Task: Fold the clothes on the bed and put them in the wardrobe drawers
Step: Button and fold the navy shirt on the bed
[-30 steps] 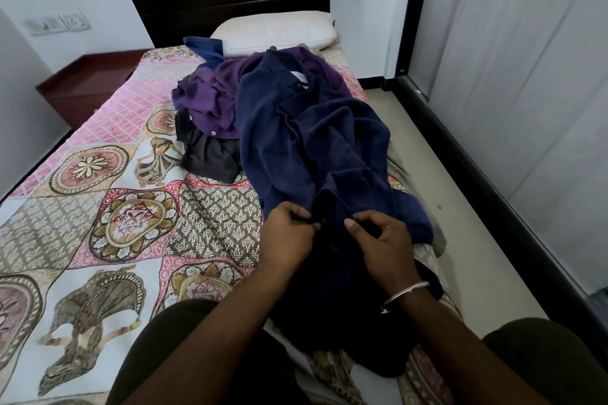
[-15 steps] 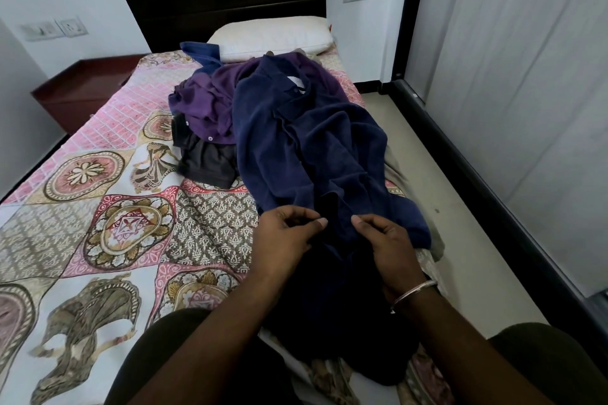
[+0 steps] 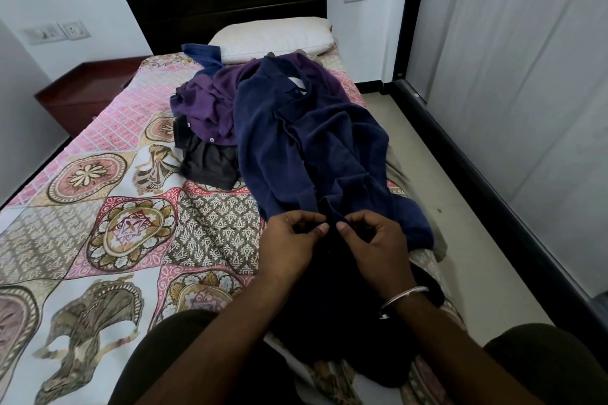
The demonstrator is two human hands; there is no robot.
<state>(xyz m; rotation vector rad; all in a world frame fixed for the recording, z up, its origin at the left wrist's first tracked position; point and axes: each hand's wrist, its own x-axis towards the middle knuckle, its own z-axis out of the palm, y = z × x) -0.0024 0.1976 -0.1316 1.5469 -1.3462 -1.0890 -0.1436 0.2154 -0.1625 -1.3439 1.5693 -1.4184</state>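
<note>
Fingers of the left hand (image 3: 289,240) and right hand (image 3: 378,246) curl in, pinching the front edges of the navy shirt (image 3: 316,154), which stretches away from them up the bed (image 3: 98,207). Beyond the fingertips, a purple shirt (image 3: 210,108) and a black garment (image 3: 210,164) lie heaped, unfolded. Judging by this, folding has barely begun; nothing looks ready for the drawers.
</note>
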